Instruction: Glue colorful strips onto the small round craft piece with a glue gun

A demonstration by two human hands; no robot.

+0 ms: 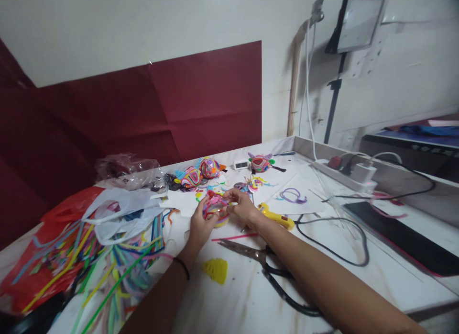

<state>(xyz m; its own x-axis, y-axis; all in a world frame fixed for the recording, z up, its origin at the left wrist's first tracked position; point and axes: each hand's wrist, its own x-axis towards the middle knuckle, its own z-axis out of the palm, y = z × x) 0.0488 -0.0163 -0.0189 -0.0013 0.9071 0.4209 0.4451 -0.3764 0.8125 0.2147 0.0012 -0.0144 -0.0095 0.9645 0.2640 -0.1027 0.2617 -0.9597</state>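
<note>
My left hand and my right hand both grip a small rounded craft piece made of coiled pink, yellow and purple strips, held just above the white table. The left hand cups it from the left side, and the right hand pinches its top right. A yellow glue gun lies just right of my right wrist. Black-handled scissors lie under my right forearm, next to a loose pink strip.
A heap of coloured strips and plastic bags fill the left. Several finished coiled figures stand at the back. A power strip, black cable, dark tablet and yellow scrap lie around.
</note>
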